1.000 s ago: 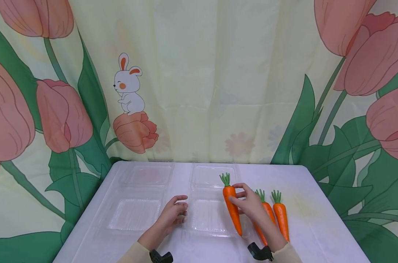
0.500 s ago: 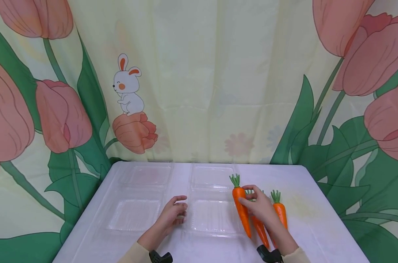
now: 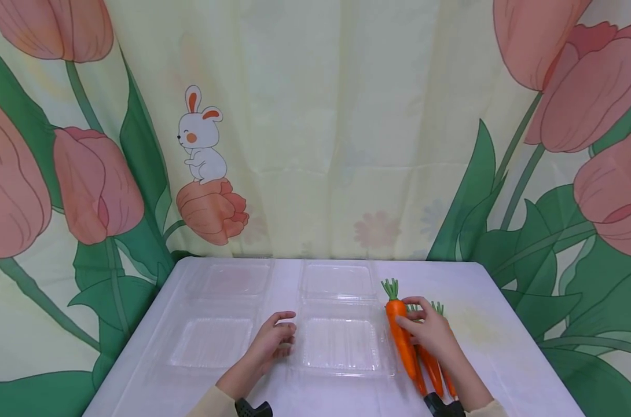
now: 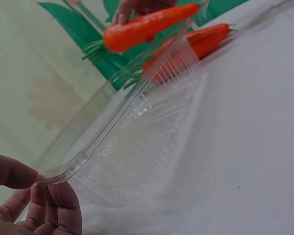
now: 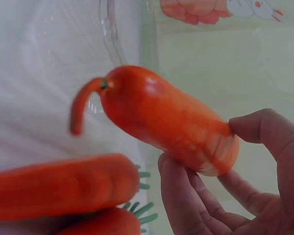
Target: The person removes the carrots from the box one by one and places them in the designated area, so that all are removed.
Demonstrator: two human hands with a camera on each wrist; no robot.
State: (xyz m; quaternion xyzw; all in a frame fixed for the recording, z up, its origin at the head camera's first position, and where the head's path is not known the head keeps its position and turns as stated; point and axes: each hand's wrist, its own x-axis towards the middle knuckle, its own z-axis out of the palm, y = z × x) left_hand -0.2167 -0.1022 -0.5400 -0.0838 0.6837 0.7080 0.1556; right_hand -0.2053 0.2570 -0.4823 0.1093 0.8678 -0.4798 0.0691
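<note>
In the head view my right hand (image 3: 432, 333) pinches an orange carrot (image 3: 399, 333) with a green top, just right of the near clear plastic container. The right wrist view shows thumb and fingers on the thick end of this carrot (image 5: 161, 117), its thin tip pointing away. More carrots (image 3: 431, 370) lie beneath it, partly hidden by the hand and the held carrot. My left hand (image 3: 271, 341) stays at the left edge of the clear container (image 3: 341, 373). In the left wrist view its thumb and fingers pinch the corner of that container's rim (image 4: 83, 159).
A second clear lidded container (image 3: 213, 341) stands open on the left of the white table (image 3: 503, 359). Both lids (image 3: 338, 281) lie folded back toward the far edge. A curtain (image 3: 315, 145) with tulips and a rabbit hangs directly behind the table.
My right hand has moved right with the carrot, from over the container to beyond its right edge, near the other carrots. The left hand has stayed in place.
</note>
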